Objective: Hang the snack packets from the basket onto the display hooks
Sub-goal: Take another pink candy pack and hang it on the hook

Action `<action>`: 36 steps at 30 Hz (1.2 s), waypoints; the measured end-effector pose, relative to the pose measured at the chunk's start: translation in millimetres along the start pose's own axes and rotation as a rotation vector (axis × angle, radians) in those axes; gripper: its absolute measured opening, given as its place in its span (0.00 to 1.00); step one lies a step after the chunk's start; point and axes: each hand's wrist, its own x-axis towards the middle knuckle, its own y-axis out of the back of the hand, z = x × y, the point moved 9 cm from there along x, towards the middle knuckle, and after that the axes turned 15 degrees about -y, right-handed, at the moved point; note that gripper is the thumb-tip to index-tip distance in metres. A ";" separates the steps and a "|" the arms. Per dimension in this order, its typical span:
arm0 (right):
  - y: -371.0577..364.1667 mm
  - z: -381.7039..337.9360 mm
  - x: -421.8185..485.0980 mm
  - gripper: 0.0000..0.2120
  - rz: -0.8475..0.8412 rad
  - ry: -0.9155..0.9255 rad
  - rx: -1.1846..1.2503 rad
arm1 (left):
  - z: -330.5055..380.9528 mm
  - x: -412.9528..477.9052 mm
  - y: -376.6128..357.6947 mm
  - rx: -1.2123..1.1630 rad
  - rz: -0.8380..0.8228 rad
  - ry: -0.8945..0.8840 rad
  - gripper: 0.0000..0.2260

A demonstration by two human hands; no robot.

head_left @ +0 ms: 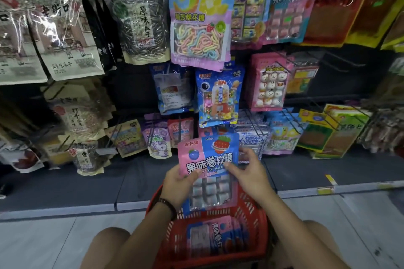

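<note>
The left hand (181, 179) grips the lower left edge of a pink and blue snack packet (209, 159), with the thumb on the front and the fingers behind. The right hand (247, 172) pinches the right edge in the same way. I think two hands are used because the packet is thin and soft, and in this way its top stays flat and upright, ready to meet a hook. The packet is held in the air above the red basket (251, 207), in front of the lower row of the display, and it is not yet hung. More packets of the same kind (212, 238) lie in the basket. Wire display hooks (282, 61) stick out toward the person, so the packet's hole must probably be pushed straight onto one.
</note>
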 end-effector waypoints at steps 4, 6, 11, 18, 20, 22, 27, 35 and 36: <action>4.0 -15.9 17.1 0.05 -0.109 0.049 0.150 | 4.4 18.3 -9.8 0.035 -0.049 -0.043 0.10; 7.8 -14.3 28.8 0.10 -0.087 0.042 0.182 | 7.0 29.3 -13.5 0.086 -0.057 -0.065 0.05; 6.4 -1.1 63.1 0.05 -0.091 -0.012 0.258 | 5.5 63.6 -22.9 0.179 -0.014 -0.083 0.17; -1.1 37.4 114.4 0.08 -0.132 -0.097 0.389 | -39.1 105.2 -30.2 0.234 0.033 -0.048 0.07; -7.9 54.9 127.8 0.13 -0.163 -0.155 0.423 | -61.2 112.2 -36.4 0.168 0.024 -0.007 0.04; -14.1 72.0 142.1 0.15 -0.176 -0.200 0.438 | -80.9 119.9 -43.3 0.173 -0.016 0.000 0.02; -30.1 100.3 179.9 0.25 -0.139 -0.273 0.399 | -121.4 138.6 -62.6 0.119 -0.082 0.044 0.09; -48.4 121.5 225.5 0.20 -0.132 -0.312 0.367 | -172.7 170.7 -62.0 0.030 0.060 0.153 0.06; -49.3 123.9 229.0 0.19 -0.123 -0.323 0.371 | -176.7 172.8 -63.1 0.029 0.067 0.164 0.06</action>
